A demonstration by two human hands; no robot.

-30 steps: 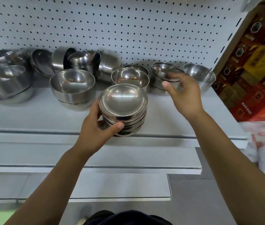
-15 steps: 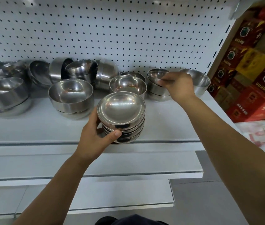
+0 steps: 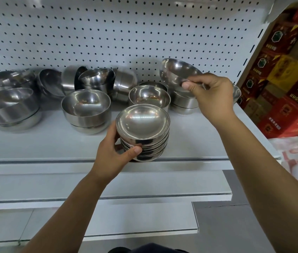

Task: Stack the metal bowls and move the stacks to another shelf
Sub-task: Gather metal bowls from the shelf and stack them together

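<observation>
Since half a second ago, your right hand (image 3: pixel 212 94) has lifted one small bowl (image 3: pixel 178 73) clear of the short stack (image 3: pixel 184 105) it was touching; that bowl now hangs tilted in the air, pinched at its near rim between thumb and fingers. Working from the left of the shelf (image 3: pixel 35 143): two wide nested bowls (image 3: pixel 9 108) sit at the far left edge, with further bowls (image 3: pixel 53 83) lying on their sides against the pegboard (image 3: pixel 108 33) behind them. Next comes a deep two-bowl stack (image 3: pixel 86 110), upright and apart from the rest. Your left hand (image 3: pixel 111 154) is closed around the left side of the shallow-bowl stack (image 3: pixel 142 132), thumb across its front, at the shelf's front edge; the stack is slightly tilted. Just behind it stands another upright bowl (image 3: pixel 149 96). Right of that is the short stack, directly under the lifted bowl. One more bowl (image 3: pixel 237 93) is largely hidden behind your right hand. Red and yellow cartons (image 3: pixel 281 79) are piled beyond the shelf's right end.
</observation>
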